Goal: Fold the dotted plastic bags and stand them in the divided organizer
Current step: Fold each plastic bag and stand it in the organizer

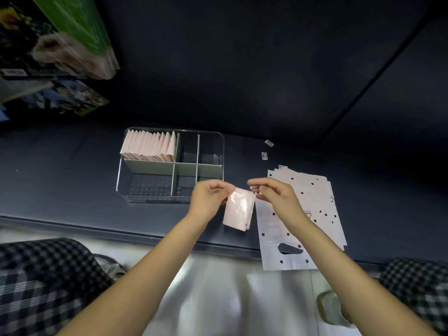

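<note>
Pink, glossy plastic up in the air — we've got the folded pale-pink plastic bag (238,209) hanging between our two hands, above the near edge of the dark grey table (72,170). Our left hand (209,197) pinches its upper left corner, our right hand (274,194) pinches the upper right corner with curled fingers, so both grips are closed on the same bag. It hangs as a narrow packet, long axis running down and slightly to the right, the top edge held and the bottom edge free and pointing back towards us.

Now the relation that matters: the clear plastic organizer with grey dividers (169,166) sits ahead and to the left of the bag, near it but not touching, and our left hand is the closer one, right by the organizer's near right corner. The back left compartment already holds a row of folded pink bags (150,145) standing upright; the other compartments look bare from here.

Off to the right, under our right forearm, lies the flat stack of white dotted plastic bags (303,214) — handle cut-out towards us, overhanging the table edge, still waiting to be folded.

We'd judge the fold is about done; the packet would travel forward and left, bottom edge first.
</note>
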Demonstrator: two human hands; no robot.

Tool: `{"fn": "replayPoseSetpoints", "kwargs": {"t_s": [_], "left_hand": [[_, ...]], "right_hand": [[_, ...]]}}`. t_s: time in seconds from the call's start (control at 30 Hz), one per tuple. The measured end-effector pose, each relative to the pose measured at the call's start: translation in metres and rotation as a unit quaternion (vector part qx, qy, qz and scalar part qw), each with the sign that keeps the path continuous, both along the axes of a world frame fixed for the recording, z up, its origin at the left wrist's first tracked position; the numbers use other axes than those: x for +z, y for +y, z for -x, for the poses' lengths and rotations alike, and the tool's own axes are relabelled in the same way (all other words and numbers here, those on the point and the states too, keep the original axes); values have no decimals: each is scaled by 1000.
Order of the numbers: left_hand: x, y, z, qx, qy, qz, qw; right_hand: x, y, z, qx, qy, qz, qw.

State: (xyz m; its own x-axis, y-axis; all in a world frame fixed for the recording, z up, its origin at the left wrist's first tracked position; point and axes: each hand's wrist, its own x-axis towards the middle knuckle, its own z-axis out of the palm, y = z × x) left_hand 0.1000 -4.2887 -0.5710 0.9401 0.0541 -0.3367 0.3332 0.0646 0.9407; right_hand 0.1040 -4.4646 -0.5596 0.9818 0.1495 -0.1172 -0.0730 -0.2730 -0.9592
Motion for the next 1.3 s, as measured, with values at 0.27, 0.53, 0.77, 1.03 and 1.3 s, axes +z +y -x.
{"fn": "replayPoseSetpoints", "kwargs": {"t_s": [0.27,0.53,0.77,1.03,1.3], "left_hand": [[-1,3,1,-81,-123,-160,976],[-13,20,-3,-24,44,-1,999],[-24,33,-9,79,74,18,994],[-36,77,-16,143,-118,-278,943],[-50,79,-14,19,-146,-410,900]], "right_hand": [[-5,14,-5,69,3,71,995],[-15,28,-8,-61,90,-53,993],[-39,66,-15,-124,237,-123,956],[-58,73,-27,-124,222,-80,964],[-90,-10,-2,-117,11,275,954]]}}
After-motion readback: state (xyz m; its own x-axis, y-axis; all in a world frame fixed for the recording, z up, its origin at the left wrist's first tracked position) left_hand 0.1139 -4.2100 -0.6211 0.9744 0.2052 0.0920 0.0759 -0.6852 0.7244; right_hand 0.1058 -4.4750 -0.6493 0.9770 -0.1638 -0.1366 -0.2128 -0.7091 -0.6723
